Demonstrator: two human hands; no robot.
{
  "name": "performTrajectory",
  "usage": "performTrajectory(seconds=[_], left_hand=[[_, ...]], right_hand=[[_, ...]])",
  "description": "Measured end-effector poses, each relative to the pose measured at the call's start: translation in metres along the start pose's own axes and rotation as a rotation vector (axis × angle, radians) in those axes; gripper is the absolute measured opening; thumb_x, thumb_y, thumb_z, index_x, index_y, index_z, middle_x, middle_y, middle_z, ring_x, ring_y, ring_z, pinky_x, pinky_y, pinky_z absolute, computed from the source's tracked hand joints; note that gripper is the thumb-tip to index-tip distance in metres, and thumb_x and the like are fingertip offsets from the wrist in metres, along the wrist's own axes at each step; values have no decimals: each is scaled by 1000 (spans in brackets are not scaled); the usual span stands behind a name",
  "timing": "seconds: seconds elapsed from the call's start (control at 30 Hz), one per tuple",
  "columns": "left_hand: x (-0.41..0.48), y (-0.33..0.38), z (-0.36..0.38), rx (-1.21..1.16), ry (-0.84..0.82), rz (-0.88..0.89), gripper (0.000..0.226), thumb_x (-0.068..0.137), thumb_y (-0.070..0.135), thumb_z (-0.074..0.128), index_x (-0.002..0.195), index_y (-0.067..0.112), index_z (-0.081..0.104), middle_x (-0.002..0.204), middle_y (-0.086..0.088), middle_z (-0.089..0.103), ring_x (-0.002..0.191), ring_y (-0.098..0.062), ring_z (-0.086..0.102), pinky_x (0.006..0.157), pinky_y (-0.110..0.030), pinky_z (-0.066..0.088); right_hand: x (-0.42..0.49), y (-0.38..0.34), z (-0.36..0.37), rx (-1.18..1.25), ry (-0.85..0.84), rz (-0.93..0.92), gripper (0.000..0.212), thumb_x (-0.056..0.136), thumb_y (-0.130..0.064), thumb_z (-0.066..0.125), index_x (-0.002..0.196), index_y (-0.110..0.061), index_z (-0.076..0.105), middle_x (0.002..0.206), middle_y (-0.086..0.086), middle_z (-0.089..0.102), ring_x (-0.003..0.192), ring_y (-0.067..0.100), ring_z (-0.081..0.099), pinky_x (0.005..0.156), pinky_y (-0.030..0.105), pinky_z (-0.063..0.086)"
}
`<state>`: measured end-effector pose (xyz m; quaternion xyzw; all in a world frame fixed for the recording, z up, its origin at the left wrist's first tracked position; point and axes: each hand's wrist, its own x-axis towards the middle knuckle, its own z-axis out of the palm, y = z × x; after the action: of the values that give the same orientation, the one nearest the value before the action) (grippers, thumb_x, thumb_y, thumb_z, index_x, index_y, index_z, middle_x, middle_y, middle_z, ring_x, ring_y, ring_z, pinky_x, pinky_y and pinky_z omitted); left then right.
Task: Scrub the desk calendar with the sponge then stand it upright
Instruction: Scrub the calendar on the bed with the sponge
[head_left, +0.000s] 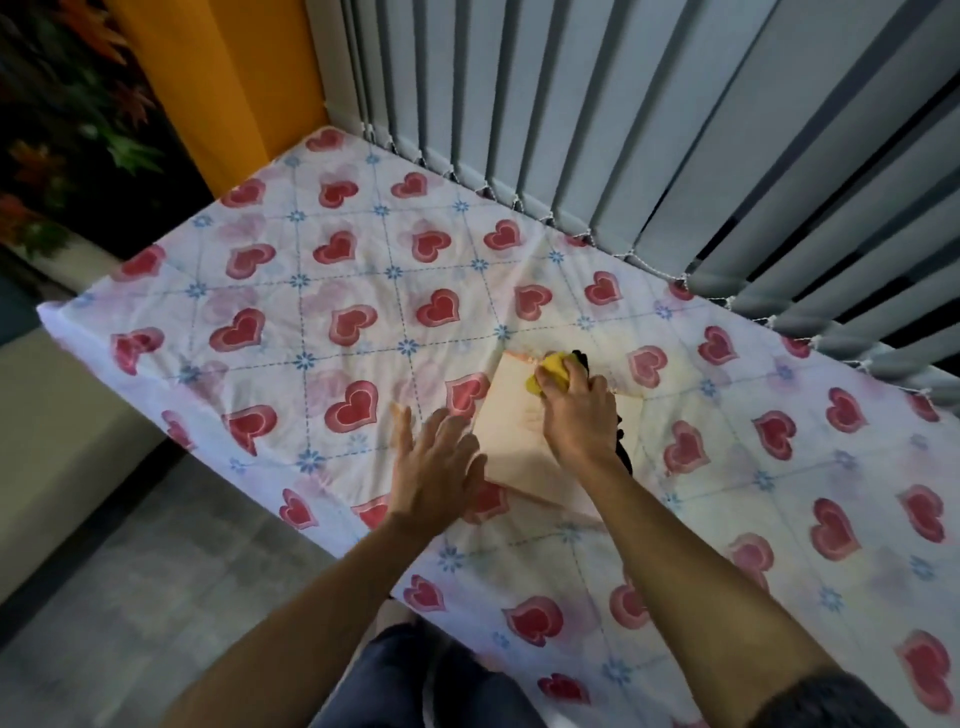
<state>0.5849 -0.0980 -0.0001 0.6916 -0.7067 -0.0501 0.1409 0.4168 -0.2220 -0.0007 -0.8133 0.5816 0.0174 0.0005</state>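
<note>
Cotton cloth (311, 312) printed with hearts is covering the table. Just left of the calendar (511, 431), the left hand (436, 462) is lying flat on the cloth, fingers (415, 431) apart and holding nothing. One calendar is lying flat, still not upright. At its far corner the right hand (576, 410) is pressing down, fingers clamped on the one yellow sponge (548, 374). Scrubbing is looking underway; standing the calendar up is left. Something dark (623, 447) is showing just right of the calendar; what it is I cannot tell.
</note>
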Motion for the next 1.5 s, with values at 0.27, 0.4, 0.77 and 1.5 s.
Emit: performTrajectory(seconds=[0.27, 0.4, 0.77, 1.5], left_hand=[[95, -40, 22, 201, -443, 225, 61, 95, 55, 24, 147, 38, -2, 160, -8, -13, 145, -31, -16, 114, -57, -8], [93, -50, 37, 190, -462, 194, 59, 94, 57, 15, 144, 43, -12, 160, -7, -15, 145, -32, -16, 115, -59, -4], [88, -57, 45, 133, -326, 240, 68, 87, 61, 0, 148, 33, 8, 160, -13, 10, 145, -39, 6, 114, -60, 7], [87, -54, 32, 119, -395, 247, 71, 85, 63, -8, 149, 32, 2, 160, -14, 3, 146, -38, -1, 114, -60, 3]], right_hand=[[-38, 54, 2, -103, 7, 309, 40, 91, -20, 55, 131, -26, 52, 143, 16, 41, 104, 41, 51, 84, 45, 47], [-36, 2, -3, -16, 70, 199, 37, 87, -15, 60, 123, -25, 60, 136, 14, 50, 101, 38, 55, 76, 43, 51], [-104, 55, -13, -83, -71, 8, 65, 68, -10, 78, 126, -32, 60, 142, 12, 50, 91, 42, 58, 76, 48, 53], [-171, 53, -22, 39, 86, 8, 59, 48, 6, 87, 102, -19, 78, 111, 23, 70, 63, 41, 64, 52, 43, 58]])
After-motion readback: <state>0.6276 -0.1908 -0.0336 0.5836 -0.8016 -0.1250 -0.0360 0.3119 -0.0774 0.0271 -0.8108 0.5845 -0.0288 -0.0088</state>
